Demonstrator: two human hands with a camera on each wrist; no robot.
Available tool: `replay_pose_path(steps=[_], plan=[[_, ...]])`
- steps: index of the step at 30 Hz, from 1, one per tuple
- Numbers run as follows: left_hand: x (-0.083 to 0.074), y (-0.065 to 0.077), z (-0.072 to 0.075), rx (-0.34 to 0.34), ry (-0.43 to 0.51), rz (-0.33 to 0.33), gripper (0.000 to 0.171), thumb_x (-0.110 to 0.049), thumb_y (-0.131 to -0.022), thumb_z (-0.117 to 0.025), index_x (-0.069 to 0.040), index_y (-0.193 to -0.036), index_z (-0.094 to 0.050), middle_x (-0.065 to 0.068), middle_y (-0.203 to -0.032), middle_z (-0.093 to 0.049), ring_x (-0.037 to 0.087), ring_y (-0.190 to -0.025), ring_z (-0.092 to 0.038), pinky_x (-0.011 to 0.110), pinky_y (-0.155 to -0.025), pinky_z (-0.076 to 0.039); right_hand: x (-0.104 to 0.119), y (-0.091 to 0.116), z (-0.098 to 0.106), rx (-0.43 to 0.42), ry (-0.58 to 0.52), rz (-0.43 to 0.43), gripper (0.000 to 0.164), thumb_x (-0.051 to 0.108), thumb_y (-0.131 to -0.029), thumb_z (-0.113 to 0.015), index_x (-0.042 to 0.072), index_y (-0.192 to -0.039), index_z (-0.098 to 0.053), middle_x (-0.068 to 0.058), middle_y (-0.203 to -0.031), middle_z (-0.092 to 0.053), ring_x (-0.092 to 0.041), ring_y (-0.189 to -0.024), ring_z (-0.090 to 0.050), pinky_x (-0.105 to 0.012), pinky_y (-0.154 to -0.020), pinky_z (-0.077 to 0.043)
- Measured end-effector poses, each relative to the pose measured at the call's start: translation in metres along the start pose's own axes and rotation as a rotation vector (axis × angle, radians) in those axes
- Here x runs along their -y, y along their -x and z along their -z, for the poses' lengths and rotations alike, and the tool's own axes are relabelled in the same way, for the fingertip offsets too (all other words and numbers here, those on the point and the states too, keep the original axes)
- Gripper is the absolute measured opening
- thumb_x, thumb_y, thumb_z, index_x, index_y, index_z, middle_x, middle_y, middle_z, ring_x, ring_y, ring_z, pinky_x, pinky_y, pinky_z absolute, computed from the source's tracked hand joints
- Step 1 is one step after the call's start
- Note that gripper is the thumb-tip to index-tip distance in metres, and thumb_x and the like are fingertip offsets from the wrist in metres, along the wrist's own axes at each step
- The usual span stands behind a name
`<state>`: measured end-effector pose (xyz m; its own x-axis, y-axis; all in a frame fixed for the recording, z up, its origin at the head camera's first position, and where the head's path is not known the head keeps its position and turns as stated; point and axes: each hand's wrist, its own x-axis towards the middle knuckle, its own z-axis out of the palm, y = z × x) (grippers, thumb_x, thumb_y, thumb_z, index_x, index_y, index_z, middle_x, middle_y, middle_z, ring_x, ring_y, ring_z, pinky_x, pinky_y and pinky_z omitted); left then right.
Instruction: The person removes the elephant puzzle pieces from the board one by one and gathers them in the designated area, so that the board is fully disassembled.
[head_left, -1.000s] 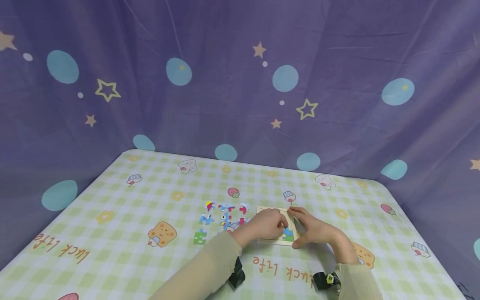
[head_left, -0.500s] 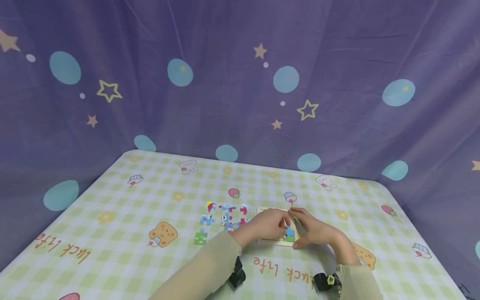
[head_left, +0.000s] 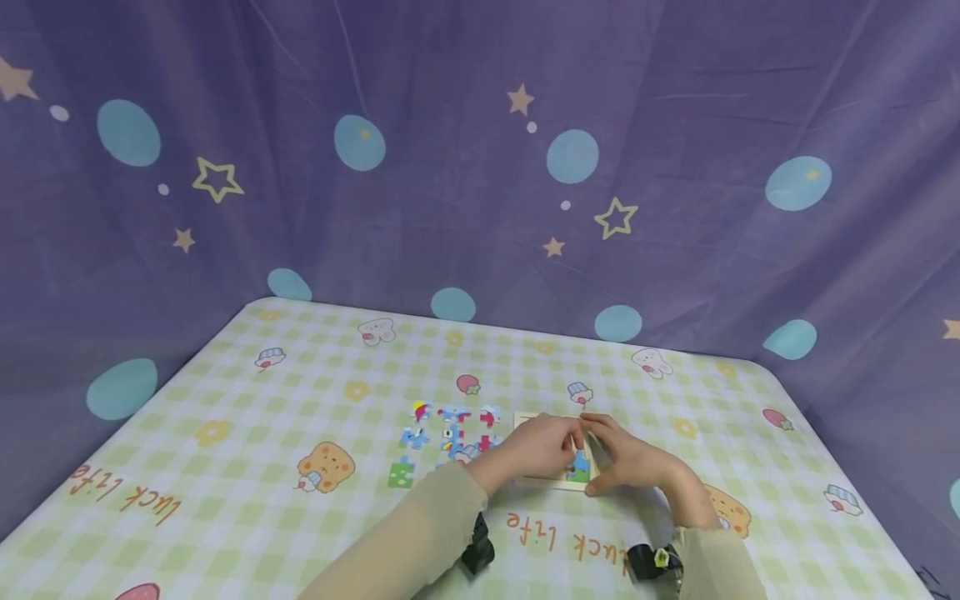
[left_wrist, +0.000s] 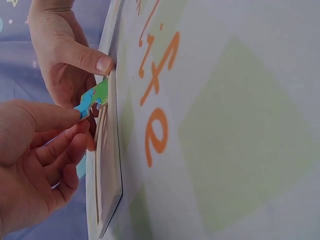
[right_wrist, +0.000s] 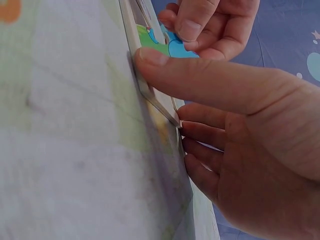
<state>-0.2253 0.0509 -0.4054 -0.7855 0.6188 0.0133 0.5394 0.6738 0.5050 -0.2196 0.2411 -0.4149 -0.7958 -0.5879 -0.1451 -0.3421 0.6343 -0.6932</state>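
A shallow wooden puzzle tray lies flat on the table, partly covered by both hands. My left hand is over it, and thumb and fingers pinch a green and blue jigsaw piece, which is tilted in the left wrist view. That piece sits at the tray's near right corner in the head view. My right hand holds the tray's right side, its thumb on the near edge and its other fingers along the far part. The fingertips of the left hand hide some of the piece.
Several loose jigsaw pieces lie in rough rows left of the tray, among them a green one and a blue one; the left forearm hides some. A checked tablecloth covers the table. A purple curtain hangs behind.
My left fingers have shifted slightly over the piece at the tray's near right corner, which shows a little differently. The right hand and tray stay in place.
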Motion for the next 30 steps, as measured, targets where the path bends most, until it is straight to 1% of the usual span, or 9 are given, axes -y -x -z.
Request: replay_pose_path(steps=[4, 7, 11, 15, 19, 23, 30], plan=[[0.0, 0.002, 0.001, -0.016, 0.01, 0.006, 0.013, -0.008, -0.082, -0.059, -0.017, -0.09, -0.062, -0.01, -0.068, -0.053, 0.006, -0.057, -0.047, 0.019, -0.053, -0.038, 0.001, 0.0, 0.0, 0.001, -0.001, -0.001, 0.096, 0.027, -0.069, -0.078, -0.004, -0.141, -0.022, -0.023, -0.146, -0.013, -0.045, -0.133, -0.013, -0.061, -0.1, -0.021], [0.0, 0.005, 0.004, -0.026, 0.04, 0.02, 0.013, -0.008, -0.081, -0.059, -0.018, -0.089, -0.062, -0.01, -0.07, -0.054, 0.006, -0.06, -0.047, 0.019, -0.054, -0.038, 0.001, 0.0, 0.0, 0.001, -0.006, -0.003, 0.095, 0.027, -0.069, -0.078, -0.003, -0.141, -0.022, -0.023, -0.146, -0.013, -0.045, -0.133, -0.012, -0.061, -0.099, -0.021], [0.002, 0.009, 0.007, -0.021, 0.087, 0.025, 0.015, -0.007, -0.082, -0.059, -0.018, -0.092, -0.062, -0.009, -0.073, -0.054, 0.006, -0.06, -0.048, 0.02, -0.054, -0.038, 0.0, 0.0, 0.0, 0.001, -0.014, -0.002, 0.095, 0.026, -0.069, -0.078, -0.003, -0.141, -0.023, -0.024, -0.146, -0.012, -0.046, -0.133, -0.012, -0.062, -0.099, -0.02], [0.006, 0.011, 0.01, -0.015, 0.099, 0.001, 0.017, -0.007, -0.083, -0.058, -0.02, -0.093, -0.064, -0.009, -0.074, -0.055, 0.005, -0.059, -0.049, 0.019, -0.053, -0.039, 0.001, 0.001, 0.0, -0.001, -0.015, 0.003, 0.095, 0.025, -0.069, -0.078, -0.004, -0.14, -0.023, -0.024, -0.146, -0.012, -0.045, -0.133, -0.012, -0.062, -0.1, -0.019], [0.01, 0.014, 0.014, -0.025, 0.097, -0.012, 0.016, -0.008, -0.083, -0.058, -0.02, -0.093, -0.065, -0.009, -0.074, -0.057, 0.003, -0.059, -0.049, 0.018, -0.054, -0.04, 0.002, 0.002, 0.001, -0.009, -0.005, 0.012, 0.096, 0.025, -0.068, -0.078, -0.006, -0.14, -0.022, -0.026, -0.145, -0.013, -0.046, -0.132, -0.013, -0.061, -0.099, -0.021], [0.016, 0.018, 0.019, -0.035, 0.115, -0.008, 0.015, -0.009, -0.083, -0.059, -0.018, -0.093, -0.065, -0.009, -0.073, -0.057, 0.003, -0.06, -0.05, 0.018, -0.056, -0.041, 0.002, 0.002, 0.002, -0.004, -0.005, 0.009, 0.096, 0.024, -0.069, -0.078, -0.006, -0.14, -0.022, -0.026, -0.145, -0.013, -0.047, -0.132, -0.013, -0.061, -0.098, -0.023], [0.031, 0.03, 0.029, -0.041, 0.158, 0.004, 0.014, -0.009, -0.084, -0.058, -0.018, -0.093, -0.065, -0.01, -0.075, -0.057, 0.004, -0.064, -0.052, 0.02, -0.058, -0.043, 0.001, 0.001, 0.001, -0.004, -0.01, 0.007, 0.096, 0.024, -0.068, -0.078, -0.006, -0.14, -0.023, -0.026, -0.145, -0.012, -0.047, -0.132, -0.012, -0.061, -0.099, -0.022]])
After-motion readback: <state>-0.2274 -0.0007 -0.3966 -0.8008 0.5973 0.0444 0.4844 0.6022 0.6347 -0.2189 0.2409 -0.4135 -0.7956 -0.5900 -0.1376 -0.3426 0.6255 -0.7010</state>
